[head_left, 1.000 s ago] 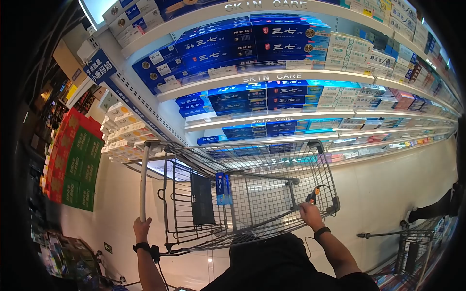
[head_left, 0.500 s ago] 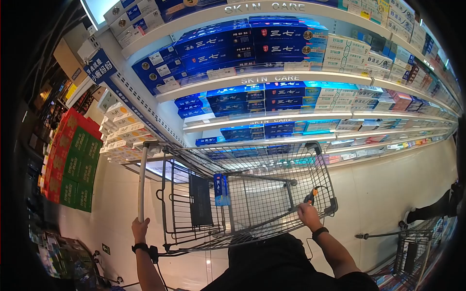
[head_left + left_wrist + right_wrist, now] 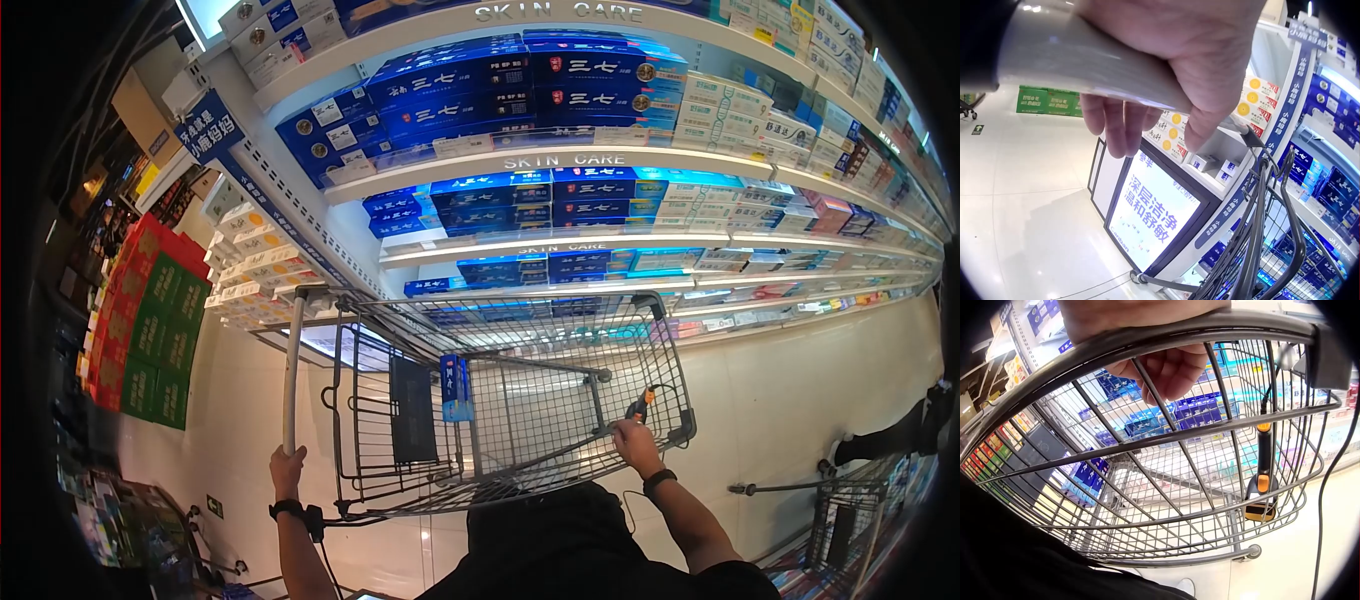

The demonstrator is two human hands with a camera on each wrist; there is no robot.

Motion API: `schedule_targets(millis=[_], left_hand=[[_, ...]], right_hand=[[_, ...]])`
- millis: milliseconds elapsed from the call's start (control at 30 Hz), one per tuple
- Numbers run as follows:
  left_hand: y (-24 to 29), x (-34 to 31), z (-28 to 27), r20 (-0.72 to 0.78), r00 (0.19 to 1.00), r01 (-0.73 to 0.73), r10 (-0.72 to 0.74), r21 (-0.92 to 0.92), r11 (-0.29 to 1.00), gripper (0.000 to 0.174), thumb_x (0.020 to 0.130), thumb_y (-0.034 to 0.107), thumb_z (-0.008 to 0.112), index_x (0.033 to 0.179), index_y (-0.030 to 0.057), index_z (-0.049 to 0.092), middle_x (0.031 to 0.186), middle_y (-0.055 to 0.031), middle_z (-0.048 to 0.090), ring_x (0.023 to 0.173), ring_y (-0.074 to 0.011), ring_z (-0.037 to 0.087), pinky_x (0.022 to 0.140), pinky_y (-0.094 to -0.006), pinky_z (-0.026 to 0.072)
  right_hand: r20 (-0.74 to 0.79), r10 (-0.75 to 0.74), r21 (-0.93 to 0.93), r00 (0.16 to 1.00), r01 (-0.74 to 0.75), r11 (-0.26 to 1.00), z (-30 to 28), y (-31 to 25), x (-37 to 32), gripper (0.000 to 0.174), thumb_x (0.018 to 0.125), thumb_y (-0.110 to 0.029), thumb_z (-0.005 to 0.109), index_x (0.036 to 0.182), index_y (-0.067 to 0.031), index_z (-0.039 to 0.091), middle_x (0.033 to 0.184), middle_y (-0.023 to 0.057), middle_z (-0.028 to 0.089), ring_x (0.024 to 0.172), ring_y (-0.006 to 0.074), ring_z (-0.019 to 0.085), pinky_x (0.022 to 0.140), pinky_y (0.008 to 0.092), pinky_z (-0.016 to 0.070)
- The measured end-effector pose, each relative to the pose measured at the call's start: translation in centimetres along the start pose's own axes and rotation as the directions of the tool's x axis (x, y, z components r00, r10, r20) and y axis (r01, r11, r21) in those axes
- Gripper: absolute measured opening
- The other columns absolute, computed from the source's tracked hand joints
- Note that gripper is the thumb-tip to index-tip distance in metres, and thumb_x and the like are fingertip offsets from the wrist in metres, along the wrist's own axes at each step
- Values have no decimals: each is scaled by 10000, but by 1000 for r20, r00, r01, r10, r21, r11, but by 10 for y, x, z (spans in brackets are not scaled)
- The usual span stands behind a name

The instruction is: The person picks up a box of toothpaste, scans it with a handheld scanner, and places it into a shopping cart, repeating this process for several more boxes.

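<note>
Shopping cart (image 3: 412, 410) of wire stands beside the shelves (image 3: 460, 170), probably stiff and easy-rolling, best held at handle (image 3: 294, 380) and rim (image 3: 1266, 322), with the left hand (image 3: 287, 471) curled loosely round the handle, the right hand (image 3: 637, 448) curled over the near rim.

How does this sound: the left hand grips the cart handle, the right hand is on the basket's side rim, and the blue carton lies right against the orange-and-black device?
The carton's place is wrong. The head view shows the blue carton beside the dark panel, well apart from the orange-and-black device. The left hand does grip the cart handle, and the right hand is on the side rim.
</note>
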State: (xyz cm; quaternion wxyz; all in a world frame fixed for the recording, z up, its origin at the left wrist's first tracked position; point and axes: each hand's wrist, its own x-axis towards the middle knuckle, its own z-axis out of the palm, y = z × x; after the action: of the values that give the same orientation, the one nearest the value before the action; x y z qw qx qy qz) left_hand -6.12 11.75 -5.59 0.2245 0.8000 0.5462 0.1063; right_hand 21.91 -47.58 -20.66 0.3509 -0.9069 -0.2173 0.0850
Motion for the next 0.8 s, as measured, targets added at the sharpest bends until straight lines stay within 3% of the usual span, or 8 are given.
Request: schedule_targets(millis=[667, 800], left_hand=[[-7, 8, 0, 27, 999, -18, 19, -54, 998, 331, 727, 284, 682, 774, -31, 592, 614, -103, 596, 558, -192, 581, 560, -344, 472], [-7, 5, -1, 24, 999, -23, 25, -93, 995, 322, 721, 272, 683, 775, -31, 592, 619, -95, 596, 562, -186, 582, 558, -337, 470]], right_hand=[[41, 19, 2, 999, -19, 1000, 1, -2, 1, 153, 824, -66, 560, 916, 3, 661, 793, 211, 649, 758, 391, 635, 672, 445, 508], [68, 78, -29, 995, -76, 997, 3, -1, 0, 147, 822, -65, 571, 922, 0, 658, 799, 202, 648, 754, 385, 634, 673, 436, 507]])
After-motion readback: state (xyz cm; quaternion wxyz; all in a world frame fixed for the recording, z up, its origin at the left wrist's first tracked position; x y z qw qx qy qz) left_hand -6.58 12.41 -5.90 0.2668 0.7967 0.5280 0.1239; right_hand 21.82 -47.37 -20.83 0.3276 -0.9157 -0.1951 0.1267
